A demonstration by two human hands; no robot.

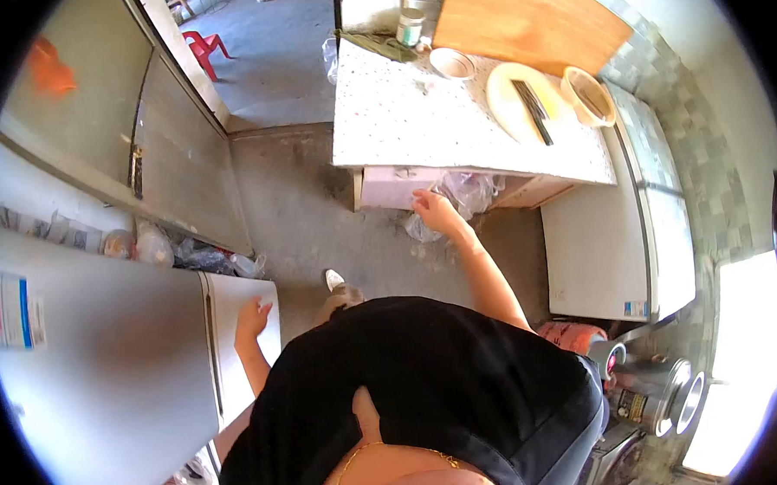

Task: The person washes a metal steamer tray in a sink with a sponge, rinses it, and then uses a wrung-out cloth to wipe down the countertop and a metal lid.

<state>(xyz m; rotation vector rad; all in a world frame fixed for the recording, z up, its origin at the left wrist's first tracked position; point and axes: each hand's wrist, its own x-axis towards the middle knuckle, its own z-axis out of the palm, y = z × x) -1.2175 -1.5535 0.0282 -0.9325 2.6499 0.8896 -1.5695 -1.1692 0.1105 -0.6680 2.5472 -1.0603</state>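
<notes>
My right hand (437, 213) reaches forward below the counter's front edge, its fingers loosely apart and nothing in them. It overlaps the clear plastic bags (469, 193) hanging there, close beside a pale pink drawer (390, 187). Down at my left side, my left hand (251, 319) is empty with fingers loosely bent and apart. It is in front of the white lower door (237, 349) of a refrigerator (107, 341).
On the speckled counter (391, 112) are a round cutting board (508, 107) with dark strips, a basket (588, 97), a bowl (452, 64) and a jar (410, 26). A white chest freezer (593, 251) stands right. A doorway with a red chair (205, 49) lies beyond.
</notes>
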